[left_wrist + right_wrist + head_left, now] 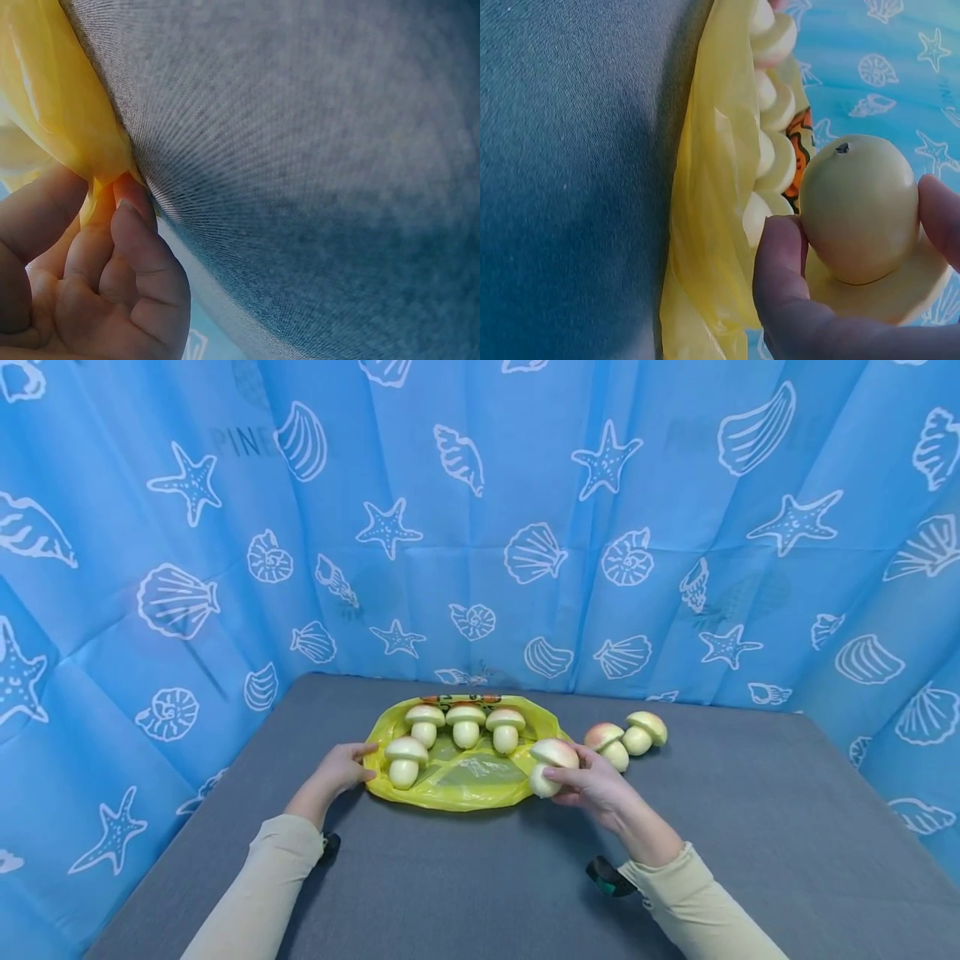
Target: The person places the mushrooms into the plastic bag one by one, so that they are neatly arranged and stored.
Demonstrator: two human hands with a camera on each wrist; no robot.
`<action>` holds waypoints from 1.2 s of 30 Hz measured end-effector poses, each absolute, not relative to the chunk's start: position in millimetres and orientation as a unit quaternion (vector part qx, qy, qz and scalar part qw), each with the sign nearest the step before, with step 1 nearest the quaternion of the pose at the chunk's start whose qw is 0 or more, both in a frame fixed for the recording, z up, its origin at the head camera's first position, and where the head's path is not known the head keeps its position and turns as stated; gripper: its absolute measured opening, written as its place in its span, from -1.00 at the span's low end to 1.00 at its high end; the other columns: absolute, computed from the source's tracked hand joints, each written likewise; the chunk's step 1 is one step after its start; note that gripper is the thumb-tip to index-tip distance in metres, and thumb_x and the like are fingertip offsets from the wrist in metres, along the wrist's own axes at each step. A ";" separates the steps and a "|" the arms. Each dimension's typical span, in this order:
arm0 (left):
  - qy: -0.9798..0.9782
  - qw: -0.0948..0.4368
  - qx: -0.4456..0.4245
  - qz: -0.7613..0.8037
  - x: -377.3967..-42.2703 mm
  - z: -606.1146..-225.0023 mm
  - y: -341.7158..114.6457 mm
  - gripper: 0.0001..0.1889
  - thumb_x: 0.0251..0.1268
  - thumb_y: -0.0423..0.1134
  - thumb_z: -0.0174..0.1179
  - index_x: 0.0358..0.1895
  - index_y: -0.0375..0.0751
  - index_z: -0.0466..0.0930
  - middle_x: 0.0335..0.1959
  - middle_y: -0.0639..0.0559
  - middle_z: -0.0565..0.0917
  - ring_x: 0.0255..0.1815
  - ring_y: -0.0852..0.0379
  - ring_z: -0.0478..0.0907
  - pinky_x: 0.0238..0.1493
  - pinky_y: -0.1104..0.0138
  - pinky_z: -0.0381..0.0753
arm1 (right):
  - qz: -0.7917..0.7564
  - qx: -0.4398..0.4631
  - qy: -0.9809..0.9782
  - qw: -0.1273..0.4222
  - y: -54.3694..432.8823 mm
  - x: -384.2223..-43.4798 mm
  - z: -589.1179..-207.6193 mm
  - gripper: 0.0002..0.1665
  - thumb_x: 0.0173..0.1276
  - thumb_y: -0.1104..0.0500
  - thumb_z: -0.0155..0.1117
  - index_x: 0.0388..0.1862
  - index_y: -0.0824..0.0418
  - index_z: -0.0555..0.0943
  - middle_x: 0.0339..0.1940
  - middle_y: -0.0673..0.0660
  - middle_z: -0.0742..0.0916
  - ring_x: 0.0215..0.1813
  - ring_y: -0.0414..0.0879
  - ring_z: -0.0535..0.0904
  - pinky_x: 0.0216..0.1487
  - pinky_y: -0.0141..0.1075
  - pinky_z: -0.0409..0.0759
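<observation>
A yellow plastic bag [450,797] lies spread open on the table, with several toy mushrooms [465,727] standing in it, pale with pink-tinged caps. At the bag's left edge my left hand [341,768] pinches the plastic; in the left wrist view the bag [75,112] bunches between the fingers [142,232]. Over the right end of the bag, my right hand [600,789] grips another mushroom [553,753] between thumb and fingers. Its rounded stem [859,210] faces the right wrist camera, the cap partly behind it.
Just right of the bag, two more mushrooms lie tipped on the table, one [606,743] near my right hand and one [645,732] farther back, touching or nearly so. Grey cloth covers the table [465,885]. A blue curtain [480,527] with white shells and starfish hangs behind.
</observation>
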State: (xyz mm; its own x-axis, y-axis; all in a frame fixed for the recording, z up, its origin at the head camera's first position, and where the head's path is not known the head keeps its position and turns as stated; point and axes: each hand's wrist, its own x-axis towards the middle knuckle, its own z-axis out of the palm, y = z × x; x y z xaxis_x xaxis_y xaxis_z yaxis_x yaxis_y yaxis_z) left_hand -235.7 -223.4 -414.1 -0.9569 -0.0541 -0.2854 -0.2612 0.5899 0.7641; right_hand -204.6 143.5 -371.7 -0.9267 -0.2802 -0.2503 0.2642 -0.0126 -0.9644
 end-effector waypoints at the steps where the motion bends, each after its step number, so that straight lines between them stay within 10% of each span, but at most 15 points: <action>1: 0.884 0.116 -0.090 0.445 -235.8 -414.2 -223.5 -0.44 0.34 -0.55 0.10 0.40 -0.44 0.26 0.41 -0.43 0.23 0.42 -0.33 0.15 0.26 -0.03 0.40 | -0.711 -0.006 0.676 0.194 142.2 -204.7 -371.9 -0.19 0.37 0.34 0.17 0.48 0.45 0.03 0.07 0.24 0.50 -0.20 -0.13 0.61 -0.11 -0.20 0.61; 25: 0.885 0.108 -0.080 0.446 -233.9 -414.1 -224.5 -0.45 0.34 -0.56 0.10 0.39 -0.47 0.26 0.39 -0.44 0.25 0.39 -0.35 0.18 0.23 -0.03 0.43 | -0.688 -0.022 0.691 0.220 110.9 -212.9 -375.9 -0.24 0.39 0.27 0.15 0.48 0.43 0.09 0.18 0.36 0.50 -0.02 0.00 0.57 0.06 0.04 0.54; 36: 0.885 0.099 -0.069 0.449 -230.8 -413.1 -224.4 -0.45 0.33 -0.56 0.10 0.38 -0.48 0.27 0.37 -0.47 0.26 0.36 -0.37 0.23 0.18 -0.03 0.47 | -0.714 -0.033 0.659 0.233 98.1 -219.9 -376.6 -0.24 0.40 0.34 0.12 0.52 0.34 0.08 0.19 0.35 0.47 -0.16 -0.09 0.59 -0.10 -0.22 0.59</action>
State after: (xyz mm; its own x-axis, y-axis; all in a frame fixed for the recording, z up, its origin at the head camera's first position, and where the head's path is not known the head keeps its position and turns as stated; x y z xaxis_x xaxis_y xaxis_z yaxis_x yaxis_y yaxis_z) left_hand -230.8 -224.4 -413.1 -0.9708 -0.0331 -0.2377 -0.2113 0.5876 0.7811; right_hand -219.9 98.1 -376.6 -0.8894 -0.3759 -0.2600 0.2892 -0.0224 -0.9570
